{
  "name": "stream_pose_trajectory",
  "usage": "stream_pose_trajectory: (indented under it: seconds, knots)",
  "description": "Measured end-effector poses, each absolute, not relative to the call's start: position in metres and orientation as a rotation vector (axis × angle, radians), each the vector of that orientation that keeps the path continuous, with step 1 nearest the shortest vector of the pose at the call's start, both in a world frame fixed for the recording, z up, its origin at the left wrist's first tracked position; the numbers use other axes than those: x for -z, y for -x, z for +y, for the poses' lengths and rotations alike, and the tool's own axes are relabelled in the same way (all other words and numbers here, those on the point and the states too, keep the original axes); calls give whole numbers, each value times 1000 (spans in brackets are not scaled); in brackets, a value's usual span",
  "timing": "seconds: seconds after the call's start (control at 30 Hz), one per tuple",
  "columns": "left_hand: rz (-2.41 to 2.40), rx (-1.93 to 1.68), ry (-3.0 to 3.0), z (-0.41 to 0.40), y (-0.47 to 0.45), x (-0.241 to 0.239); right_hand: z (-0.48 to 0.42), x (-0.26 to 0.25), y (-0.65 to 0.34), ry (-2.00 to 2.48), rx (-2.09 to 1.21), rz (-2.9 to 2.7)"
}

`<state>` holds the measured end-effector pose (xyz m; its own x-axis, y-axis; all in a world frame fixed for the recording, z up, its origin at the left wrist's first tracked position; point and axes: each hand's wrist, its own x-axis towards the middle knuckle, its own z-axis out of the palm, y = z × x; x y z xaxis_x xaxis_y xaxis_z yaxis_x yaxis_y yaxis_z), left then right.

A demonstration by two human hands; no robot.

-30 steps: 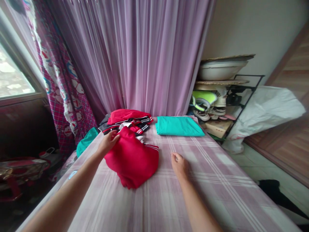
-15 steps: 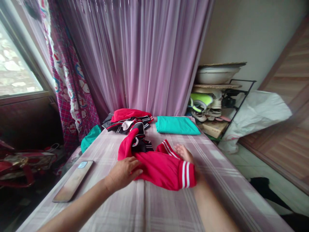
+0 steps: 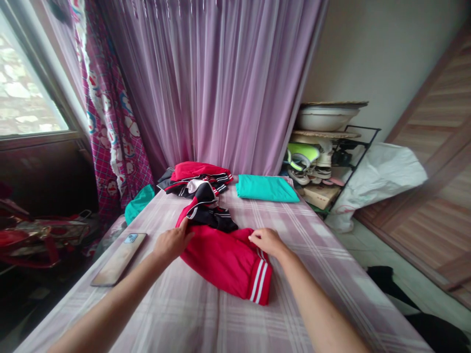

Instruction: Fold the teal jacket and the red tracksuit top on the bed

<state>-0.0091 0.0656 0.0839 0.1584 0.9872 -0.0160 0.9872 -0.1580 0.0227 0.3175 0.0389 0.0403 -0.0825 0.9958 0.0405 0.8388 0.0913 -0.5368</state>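
Observation:
A red garment with white stripes [image 3: 226, 262] lies on the plaid pink bed cover [image 3: 206, 323]. My left hand [image 3: 172, 242] grips its left edge with fingers closed. My right hand [image 3: 267, 240] pinches its upper right edge. A black, red and white part of the garment [image 3: 209, 215] trails toward a pile of red and black clothes [image 3: 195, 176] at the back.
A folded teal cloth [image 3: 265, 189] lies at the back right. A phone [image 3: 119, 252] rests near the left edge, with another teal cloth [image 3: 138, 203] beyond it. A rack of shoes and a basin [image 3: 324, 147] stands right. A purple curtain hangs behind.
The red garment has been drawn from the pile toward me and spread out. My right hand came out from under it and now pinches its upper edge; my left hand shifted to its left edge.

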Motion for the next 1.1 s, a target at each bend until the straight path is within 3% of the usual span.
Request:
stream_pose_trajectory:
  seconds: [0.13, 0.37, 0.5, 0.63, 0.7, 0.9, 1.1]
  knots:
    - [2203, -77, -2139, 75, 26, -82, 30, -57, -313, 1886, -635, -2184]
    - [2139, -297, -2190, 100, 16, -84, 55, -71, -293, 1779, -437, -2004]
    - [1864, -946, -1969, 114, 11, -98, 75, -77, -258, 1600, -363, -2075]
    - [1498, -1525, -1470, 122, 40, -111, 90, -78, -238, 1725, -360, -2166]
    - [1579, -1496, -1405, 121, 64, -109, 95, -74, -241, 1807, -373, -2151]
    - [2248, -812, -1738, 109, 96, -79, 100, -54, -259, 1774, -465, -2109]
    - [1937, -682, -2013, 120, 39, -71, 101, -52, -228, 1682, -354, -2335]
